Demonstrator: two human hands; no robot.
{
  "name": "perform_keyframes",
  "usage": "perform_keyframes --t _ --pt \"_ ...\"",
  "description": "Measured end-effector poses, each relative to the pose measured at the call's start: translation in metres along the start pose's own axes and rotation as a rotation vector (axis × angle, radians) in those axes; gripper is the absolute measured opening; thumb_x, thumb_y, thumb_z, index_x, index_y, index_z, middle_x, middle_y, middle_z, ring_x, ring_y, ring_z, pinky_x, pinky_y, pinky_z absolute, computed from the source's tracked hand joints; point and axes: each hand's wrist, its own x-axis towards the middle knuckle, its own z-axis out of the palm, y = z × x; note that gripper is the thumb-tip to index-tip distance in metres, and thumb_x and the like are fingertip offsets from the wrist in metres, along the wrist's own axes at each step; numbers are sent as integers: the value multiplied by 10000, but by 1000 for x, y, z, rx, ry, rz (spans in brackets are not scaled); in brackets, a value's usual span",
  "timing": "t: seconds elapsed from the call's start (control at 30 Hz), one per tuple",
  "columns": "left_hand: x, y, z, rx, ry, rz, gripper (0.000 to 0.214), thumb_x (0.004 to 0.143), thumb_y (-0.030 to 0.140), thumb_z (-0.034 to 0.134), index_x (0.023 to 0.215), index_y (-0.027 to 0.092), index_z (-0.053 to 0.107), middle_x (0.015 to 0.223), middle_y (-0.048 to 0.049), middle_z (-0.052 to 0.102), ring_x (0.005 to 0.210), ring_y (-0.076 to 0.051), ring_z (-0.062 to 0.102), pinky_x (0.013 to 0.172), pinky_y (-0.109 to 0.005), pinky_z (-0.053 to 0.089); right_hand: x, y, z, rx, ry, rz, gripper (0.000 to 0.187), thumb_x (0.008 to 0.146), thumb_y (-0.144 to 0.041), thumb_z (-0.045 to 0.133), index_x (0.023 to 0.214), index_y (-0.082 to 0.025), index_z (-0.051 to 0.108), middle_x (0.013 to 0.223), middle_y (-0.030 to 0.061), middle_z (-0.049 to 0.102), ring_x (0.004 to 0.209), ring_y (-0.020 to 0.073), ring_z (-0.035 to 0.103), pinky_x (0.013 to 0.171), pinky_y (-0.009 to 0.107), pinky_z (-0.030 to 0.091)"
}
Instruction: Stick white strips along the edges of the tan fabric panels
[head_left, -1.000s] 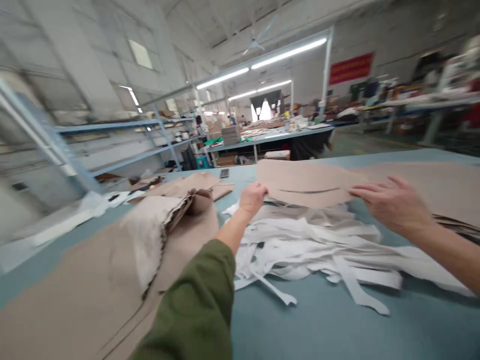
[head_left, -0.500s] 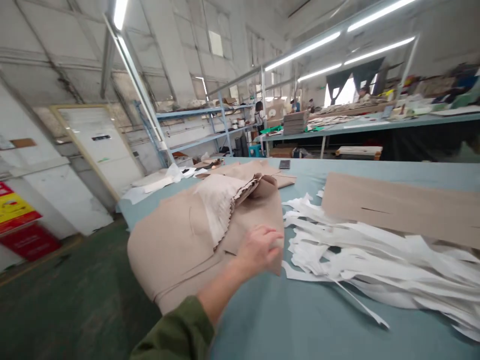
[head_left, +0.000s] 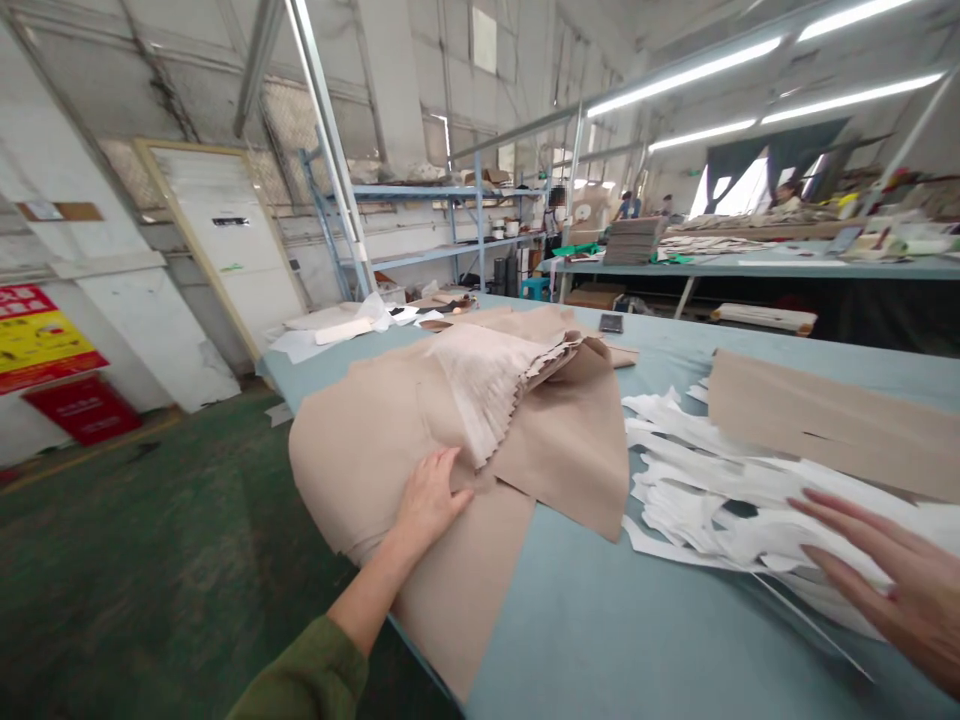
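A heap of beige cut fabric [head_left: 375, 430] lies over the left edge of the table, its layers partly folded. A whitish piece with a jagged edge [head_left: 480, 375] is turned up on top. My left hand [head_left: 431, 500] rests on the fabric below that piece, fingers extended and thumb apart, gripping nothing that shows. At the right, my right hand [head_left: 885, 580] is spread over a bundle of white strips [head_left: 705, 490]. Whether it touches them I cannot tell.
The blue-green table [head_left: 592, 620] carries a flat beige panel [head_left: 825, 410] at the right and a dark phone-like object [head_left: 611, 323] farther back. White scraps [head_left: 345, 325] lie at the far left corner. Behind stand blue shelves [head_left: 450, 190] and another loaded table [head_left: 712, 268].
My left hand has moved left from the right edge of the fabric onto its middle. A lower beige layer now shows along the table's front. My right hand has come into view.
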Motion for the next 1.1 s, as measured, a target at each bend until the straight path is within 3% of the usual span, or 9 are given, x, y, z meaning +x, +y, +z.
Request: perform_keyframes --t 0.1,0.2,0.27,0.43,0.57,0.7,0.87,1.1 --pt "1 -12 -13 45 -49 29 479 859 286 590 1319 180 504 1352 -125 576 1271 -265 518 1105 -385 390 11 -48 13 13 -121 -118 658 869 -477 496 1484 -574 285 1193 94 706 1004 358 689 797 575 546" --pt "0 -23 -25 92 -125 89 359 836 210 566 1193 180 596 1273 -132 612 1220 -277 546 1068 -389 417 18 -85 20 14 -183 -157 635 888 -417 504 1469 -578 304 1236 62 692 1074 350 667 865 593 529" --pt "-3 -28 -31 107 -185 152 339 794 203 602 1132 208 627 1261 -113 616 1190 -272 562 1041 -371 437 19 -100 26 25 -207 -188 554 901 -391 499 1424 -544 400 1273 46 676 1096 341 662 911 591 512" --pt "-7 -29 -36 124 -250 222 236 773 216 603 1004 202 652 1154 -118 638 1103 -285 590 973 -389 472 21 -126 45 35 -293 -285 346 938 -341 455 1241 -313 619 1311 76 656 1131 302 656 1006 555 462" --pt "-1 -33 -38 104 -258 222 261 773 202 622 1033 202 644 1147 -106 635 1092 -268 587 976 -388 469 25 -148 55 59 -354 -272 335 945 -303 450 1219 -276 641 1309 80 657 1137 274 654 1046 542 433" --pt "10 -45 -40 54 -284 234 273 860 310 660 1099 181 629 1204 -91 620 1124 -244 576 990 -439 473 27 -165 58 88 -397 -271 334 953 -284 460 1245 -285 622 1321 72 648 1164 257 640 1070 536 419" --pt "17 -58 -37 33 -339 203 254 944 384 601 1062 162 642 1076 -57 663 935 -184 645 844 -397 552 22 -172 61 108 -426 -260 324 945 -276 460 1220 -279 632 1292 80 661 1132 260 657 1058 555 430" --pt "11 -50 -32 70 -271 190 250 944 373 603 1094 176 642 1164 -74 647 1051 -212 624 925 -444 529 10 -172 69 110 -485 -244 307 954 -272 459 1209 -274 631 1292 87 661 1141 265 653 1046 591 430"
